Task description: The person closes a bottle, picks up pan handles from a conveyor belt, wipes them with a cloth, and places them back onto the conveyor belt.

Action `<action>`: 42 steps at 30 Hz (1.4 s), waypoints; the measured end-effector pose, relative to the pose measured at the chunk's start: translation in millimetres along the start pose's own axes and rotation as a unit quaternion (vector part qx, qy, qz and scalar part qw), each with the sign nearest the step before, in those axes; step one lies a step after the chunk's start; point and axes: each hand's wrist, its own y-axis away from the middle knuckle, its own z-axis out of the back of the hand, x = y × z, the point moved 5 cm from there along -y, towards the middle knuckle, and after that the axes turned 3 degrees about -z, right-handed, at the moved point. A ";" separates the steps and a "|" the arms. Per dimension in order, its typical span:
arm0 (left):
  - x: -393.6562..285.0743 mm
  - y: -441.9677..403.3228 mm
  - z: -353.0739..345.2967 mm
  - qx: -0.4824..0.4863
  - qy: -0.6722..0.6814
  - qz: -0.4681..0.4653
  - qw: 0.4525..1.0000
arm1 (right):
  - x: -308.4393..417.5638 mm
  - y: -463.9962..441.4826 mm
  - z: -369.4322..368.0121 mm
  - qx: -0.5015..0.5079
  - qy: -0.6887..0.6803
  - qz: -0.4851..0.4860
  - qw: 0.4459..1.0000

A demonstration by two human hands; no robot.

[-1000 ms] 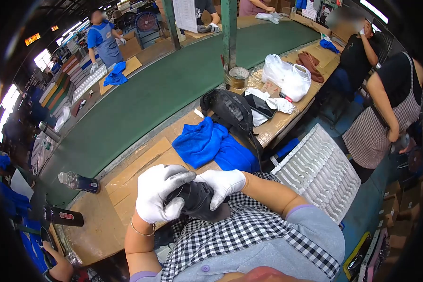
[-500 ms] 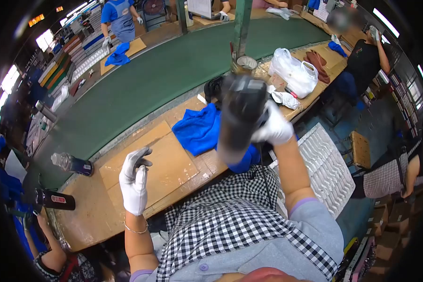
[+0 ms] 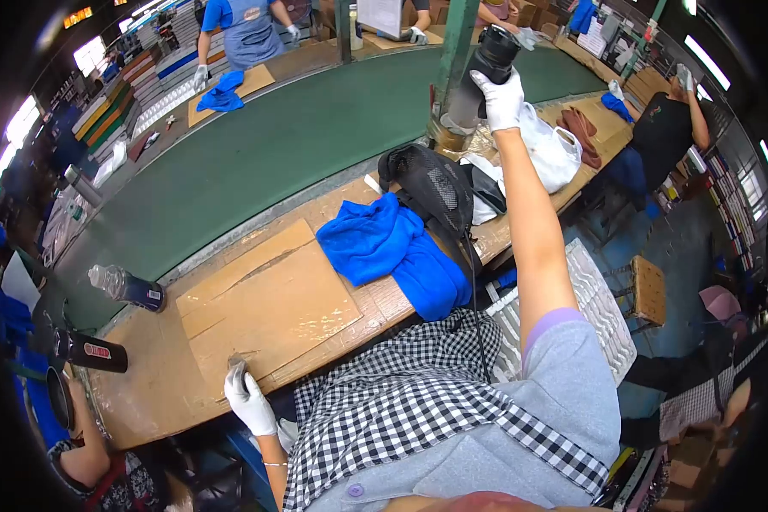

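My right hand [image 3: 502,101], in a white glove, is stretched out far across the table and wrapped round a black drink bottle [image 3: 492,56]. The bottle is tilted, and its lower part is smeared by motion beside the green post [image 3: 457,43]. My left hand [image 3: 249,403], gloved in white with grey fingertips, rests at the table's front edge by a flat cardboard sheet [image 3: 273,299]. Its fingers are curled together and I see nothing in them. Between my hands lie a crumpled blue cloth [image 3: 375,243] and a black mesh bag or cap [image 3: 435,183].
A green conveyor belt [image 3: 256,162] runs behind the table. At left are a clear-topped bottle [image 3: 128,288] and a black tumbler [image 3: 94,352]. A white plastic bag [image 3: 548,154] lies at right. Co-workers stand around, one in a blue apron [image 3: 246,34].
My right hand has carried the bottle away from me, up and to the right, uncovering the black mesh item. My left hand has dropped to the table edge, its fingers curling.
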 end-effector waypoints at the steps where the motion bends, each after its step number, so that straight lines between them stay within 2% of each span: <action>1: -3.6 0.1 0.3 -0.002 -0.021 -0.016 1.000 | -22.5 -3.2 -7.1 -0.021 0.031 -0.005 0.999; 6: 10.0 4.9 -4.5 -0.022 -0.060 -0.067 0.996 | -64.9 21.1 -21.5 -0.036 0.091 -0.055 0.994; 9: 3.9 4.2 -8.6 -0.053 -0.109 -0.110 0.987 | -82.3 43.4 -23.4 -0.004 0.116 -0.084 0.990; 11: -0.4 1.0 -11.7 -0.057 -0.132 -0.110 0.983 | -85.5 56.3 -22.3 0.048 0.131 -0.098 0.985; 12: -3.3 1.0 -11.9 -0.059 -0.155 -0.111 0.980 | -93.9 60.4 -22.4 0.028 0.115 -0.093 0.989; 14: -6.4 0.3 -11.6 -0.079 -0.179 -0.122 0.973 | -109.5 54.7 -21.2 0.061 0.126 -0.098 0.985; 16: -7.9 -1.9 -9.5 -0.078 -0.158 -0.134 0.975 | -107.6 53.2 -18.4 0.111 0.081 -0.158 0.978; 17: -6.4 -1.7 -8.3 -0.078 -0.163 -0.135 0.974 | -97.7 55.8 -13.0 0.040 0.192 -0.081 0.977; 18: -6.6 -2.4 -9.0 -0.079 -0.163 -0.139 0.973 | -81.5 60.6 -7.5 -0.038 0.298 0.003 0.954; 20: -6.3 -1.4 -9.3 -0.076 -0.167 -0.131 0.974 | 8.6 96.4 -5.9 -0.007 0.239 0.050 0.970; 22: -8.7 -2.9 -11.5 -0.080 -0.170 -0.127 0.974 | 67.6 136.4 -16.0 0.120 0.123 0.058 0.983; 24: -8.7 -2.1 -12.0 -0.080 -0.168 -0.133 0.974 | 94.0 183.8 -33.0 0.281 0.124 0.138 0.942; 26: -6.2 -4.2 -12.3 -0.077 -0.162 -0.115 0.977 | 119.8 236.8 -54.9 0.419 0.120 0.157 0.886; 28: -4.4 -7.7 -11.3 -0.067 -0.142 -0.109 0.982 | 105.8 278.4 -68.8 0.487 0.098 0.137 0.857; 30: -2.6 -9.5 -10.2 -0.051 -0.124 -0.095 0.986 | 95.0 301.5 -76.3 0.492 0.148 0.119 0.849; 32: 1.2 -11.7 -5.2 -0.041 -0.018 -0.054 0.998 | 84.9 311.0 -83.9 0.517 0.171 0.080 0.835; 34: 3.8 -12.4 -0.9 -0.030 0.018 -0.031 0.999 | 81.6 309.3 -90.7 0.454 0.222 0.091 0.858; 36: 21.6 -8.9 1.5 -0.034 0.133 0.054 0.989 | 81.2 319.1 -101.7 0.441 0.247 0.106 0.856; 38: 26.8 -9.2 0.3 -0.044 0.158 0.057 0.985 | 82.0 331.0 -111.4 0.442 0.267 0.117 0.848; 39: 27.5 -9.7 0.5 -0.043 0.170 0.070 0.982 | 78.5 335.0 -115.6 0.417 0.283 0.177 0.845; 40: 27.9 -9.8 2.8 -0.041 0.180 0.083 0.979 | 67.9 333.1 -119.0 0.419 0.283 0.176 0.845; 42: 28.1 -12.1 7.8 -0.042 0.195 0.100 0.975 | 33.0 304.9 -124.6 0.409 0.138 -0.030 0.902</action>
